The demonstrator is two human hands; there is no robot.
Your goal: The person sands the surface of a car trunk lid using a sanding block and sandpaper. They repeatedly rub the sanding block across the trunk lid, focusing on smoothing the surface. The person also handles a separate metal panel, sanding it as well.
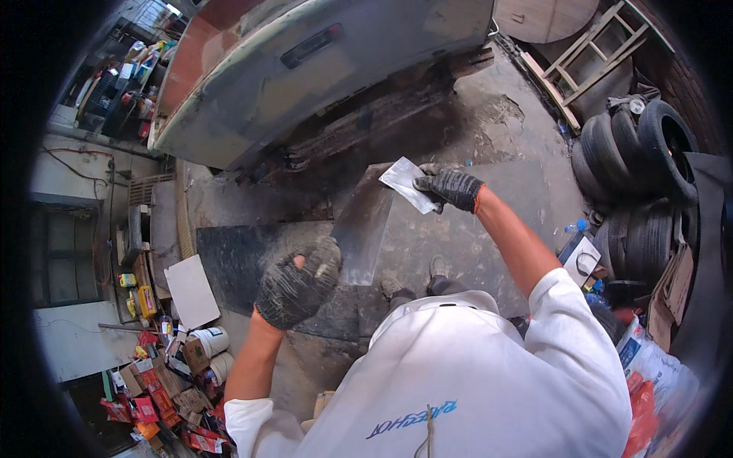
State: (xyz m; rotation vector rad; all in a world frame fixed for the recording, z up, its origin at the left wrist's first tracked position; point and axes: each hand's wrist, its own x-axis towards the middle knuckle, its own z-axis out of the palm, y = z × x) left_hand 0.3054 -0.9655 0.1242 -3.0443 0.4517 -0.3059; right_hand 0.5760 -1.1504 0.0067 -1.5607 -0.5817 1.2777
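Observation:
My right hand (pixel 449 188), in a dark knitted glove, grips a flat, crumpled, silvery-white rectangular piece (pixel 402 181), held out to the upper right of centre. My left hand (pixel 299 278), in a worn dark glove with bare skin showing at a hole, has its fingers curled in; anything inside them is hidden. Just right of that hand, a long dark sheet (pixel 359 227) with a smudged pale lower end slants down from behind the silvery piece. Beyond both hands stands a large painted panel (pixel 328 91) with a recessed slot, patchy grey and cream.
Dark boards (pixel 237 256) cover part of the floor. Stacked tyres (pixel 611 156) and a wooden frame (pixel 574 72) line the right. A white board (pixel 191 290), buckets (pixel 208 342) and piled cartons and cans (pixel 160 382) crowd the left. My feet show below centre.

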